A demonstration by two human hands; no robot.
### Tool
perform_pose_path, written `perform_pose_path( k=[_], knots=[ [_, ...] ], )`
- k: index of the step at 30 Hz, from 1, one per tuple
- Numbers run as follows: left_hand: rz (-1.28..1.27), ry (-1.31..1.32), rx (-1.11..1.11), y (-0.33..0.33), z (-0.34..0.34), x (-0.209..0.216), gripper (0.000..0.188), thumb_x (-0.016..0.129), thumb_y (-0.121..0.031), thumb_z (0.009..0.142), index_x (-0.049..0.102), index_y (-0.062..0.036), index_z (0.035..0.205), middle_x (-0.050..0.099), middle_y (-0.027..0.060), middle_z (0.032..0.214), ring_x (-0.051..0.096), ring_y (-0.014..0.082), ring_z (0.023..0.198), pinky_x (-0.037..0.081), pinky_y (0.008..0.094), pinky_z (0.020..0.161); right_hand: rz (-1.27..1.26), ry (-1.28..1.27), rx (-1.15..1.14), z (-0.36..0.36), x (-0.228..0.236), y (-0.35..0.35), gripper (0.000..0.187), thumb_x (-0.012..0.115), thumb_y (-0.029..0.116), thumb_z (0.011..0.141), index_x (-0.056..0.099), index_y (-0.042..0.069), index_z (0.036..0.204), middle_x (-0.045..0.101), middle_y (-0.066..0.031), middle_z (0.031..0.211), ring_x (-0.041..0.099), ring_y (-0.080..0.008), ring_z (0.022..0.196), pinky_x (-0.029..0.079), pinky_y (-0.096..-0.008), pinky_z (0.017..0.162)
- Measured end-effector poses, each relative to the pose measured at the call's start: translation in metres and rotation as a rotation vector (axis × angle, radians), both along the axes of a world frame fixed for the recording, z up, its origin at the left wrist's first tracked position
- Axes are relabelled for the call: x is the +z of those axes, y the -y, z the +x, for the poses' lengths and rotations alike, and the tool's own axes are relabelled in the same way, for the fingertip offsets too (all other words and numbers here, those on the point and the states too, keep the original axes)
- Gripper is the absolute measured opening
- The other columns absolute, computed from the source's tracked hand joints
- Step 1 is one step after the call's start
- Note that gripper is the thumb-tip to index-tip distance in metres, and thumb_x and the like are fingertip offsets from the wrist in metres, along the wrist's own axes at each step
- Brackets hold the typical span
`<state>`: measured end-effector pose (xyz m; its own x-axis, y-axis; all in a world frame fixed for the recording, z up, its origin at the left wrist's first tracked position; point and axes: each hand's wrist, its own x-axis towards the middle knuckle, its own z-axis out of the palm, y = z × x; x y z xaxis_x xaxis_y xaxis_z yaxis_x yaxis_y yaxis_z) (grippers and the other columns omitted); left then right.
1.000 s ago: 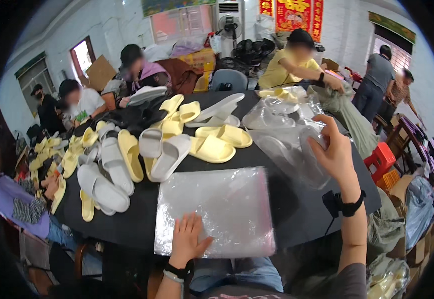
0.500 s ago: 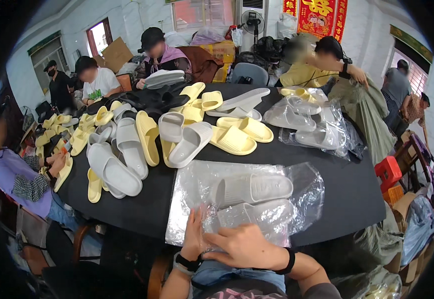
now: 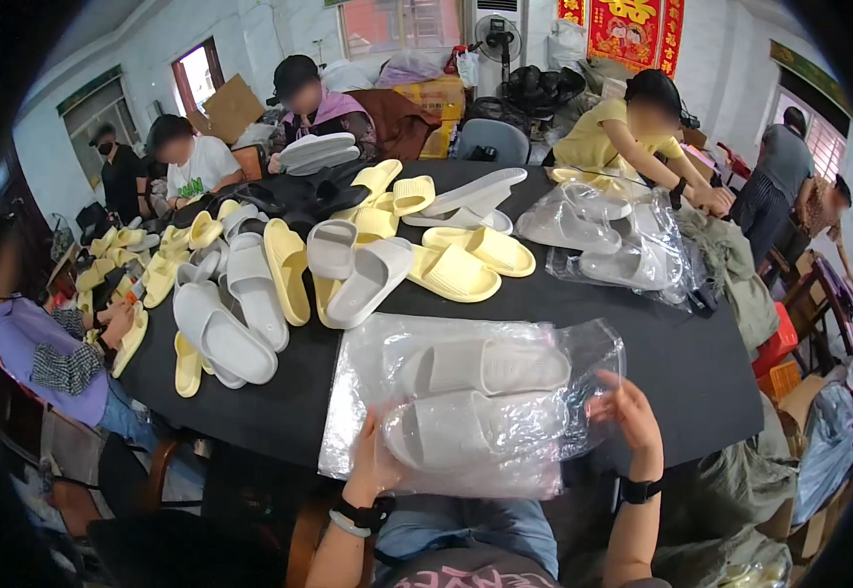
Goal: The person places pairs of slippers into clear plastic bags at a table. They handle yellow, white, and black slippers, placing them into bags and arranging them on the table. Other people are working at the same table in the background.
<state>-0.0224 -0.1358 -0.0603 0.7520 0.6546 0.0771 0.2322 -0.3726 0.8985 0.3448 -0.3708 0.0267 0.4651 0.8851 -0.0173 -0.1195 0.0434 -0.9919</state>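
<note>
A pair of grey slide slippers (image 3: pixel 527 367) lies side by side inside a clear plastic bag (image 3: pixel 505 451), close in front of me on the table. Beneath them is a flat stack of shiny clear bags (image 3: pixel 348 387). My left hand (image 3: pixel 377 468) grips the bag's near left side, beside the end of the closer slipper; its fingers are partly hidden. At the loose right end of the bag is my right hand (image 3: pixel 632 412), fingers apart and slightly curled, close to the crinkled film.
Loose grey slippers (image 3: pixel 225 328) and yellow slippers (image 3: pixel 456 272) are heaped across the black table (image 3: pixel 681 392). Bagged grey slippers (image 3: pixel 632 265) lie at the far right. Several people work around the table; a red stool (image 3: pixel 779 338) stands to the right.
My right hand has moved from beside my left hand to the bag's right end, and its fingers have spread. The bagged slippers have shifted slightly left and nearer. A co-worker at far right bends lower over a sack.
</note>
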Motion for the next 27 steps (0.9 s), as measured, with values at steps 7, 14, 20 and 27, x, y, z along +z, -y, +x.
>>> perform_pose_path(
  k=[7, 14, 20, 27],
  knots=[
    [0.299, -0.321, 0.211, -0.007, -0.018, -0.003, 0.071, 0.067, -0.03, 0.084, 0.042, -0.0063, 0.146, 0.047, 0.0165, 0.145, 0.033, 0.0377, 0.141, 0.017, 0.0451, 0.121, 0.104, -0.164, 0.235, -0.055, -0.003, -0.021, 0.038, 0.059, 0.023, 0.099, 0.059, -0.005, 0.125, 0.073, -0.02, 0.092, 0.072, -0.0236, 0.071, 0.057, -0.0285, 0.061],
    [0.951, -0.642, 0.171, -0.012, -0.06, 0.036, 0.059, 0.061, -0.027, 0.088, 0.048, -0.012, 0.143, 0.039, 0.017, 0.152, 0.035, 0.0361, 0.141, 0.02, 0.0568, 0.117, 0.386, -0.611, 0.38, -0.044, -0.025, 0.006, 0.069, 0.054, 0.048, 0.097, 0.051, -0.012, 0.13, 0.066, -0.0373, 0.094, 0.071, -0.0393, 0.073, 0.06, -0.0413, 0.059],
    [0.513, -0.419, 0.343, -0.014, -0.088, 0.019, 0.063, 0.06, -0.028, 0.095, 0.037, -0.0107, 0.151, 0.035, 0.019, 0.155, 0.033, 0.0337, 0.143, 0.018, 0.0541, 0.118, 0.323, -0.386, 0.284, -0.038, -0.034, 0.007, 0.051, 0.063, 0.035, 0.09, 0.063, -0.006, 0.119, 0.063, -0.0318, 0.115, 0.068, -0.0379, 0.097, 0.056, -0.0441, 0.084],
    [0.232, -0.155, 0.322, -0.03, -0.095, 0.014, 0.065, 0.061, -0.021, 0.094, 0.034, -0.004, 0.151, 0.038, 0.0194, 0.153, 0.031, 0.0313, 0.145, 0.013, 0.0497, 0.12, 0.191, 1.108, 0.562, -0.061, 0.019, -0.07, 0.039, 0.073, 0.02, 0.082, 0.068, 0.012, 0.119, 0.05, -0.0225, 0.141, 0.046, -0.0384, 0.132, 0.038, -0.0481, 0.109]
  ],
)
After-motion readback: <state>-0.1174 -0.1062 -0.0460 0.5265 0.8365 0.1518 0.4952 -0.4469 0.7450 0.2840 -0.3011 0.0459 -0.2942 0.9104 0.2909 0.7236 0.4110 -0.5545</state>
